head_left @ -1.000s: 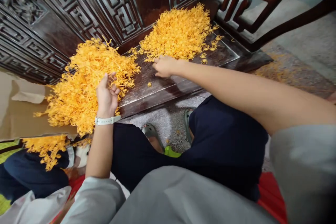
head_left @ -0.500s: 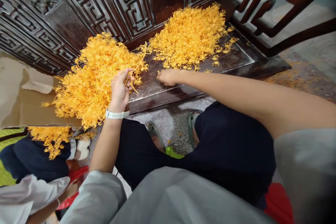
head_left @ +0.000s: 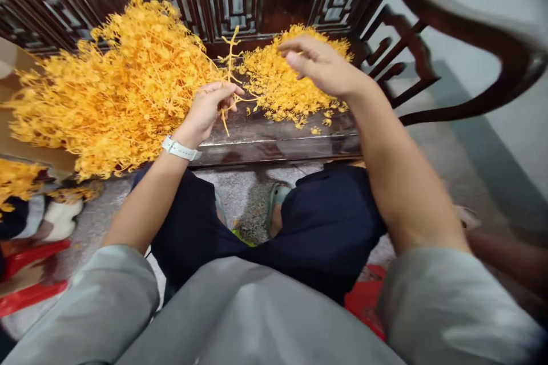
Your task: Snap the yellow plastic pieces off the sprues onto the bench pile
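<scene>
One yellow branched stem (head_left: 231,56), mostly bare, pinched between thumb and fingers of left hand (head_left: 209,107), between two heaps on one carved wooden bench (head_left: 257,149): large heap of yellow sprigs (head_left: 128,80) at left, smaller heap of short yellow florets (head_left: 278,88) at right. Above the latter, right hand (head_left: 320,65), fingers loosely parted; cannot tell what, if anything, lies under the palm. One pale wristwatch (head_left: 182,149), on left wrist. Two clogs (head_left: 274,197) below, one mostly hidden by trousers. At left edge, cut off: one further sprig clump (head_left: 15,179), one cardboard piece (head_left: 6,137).
</scene>
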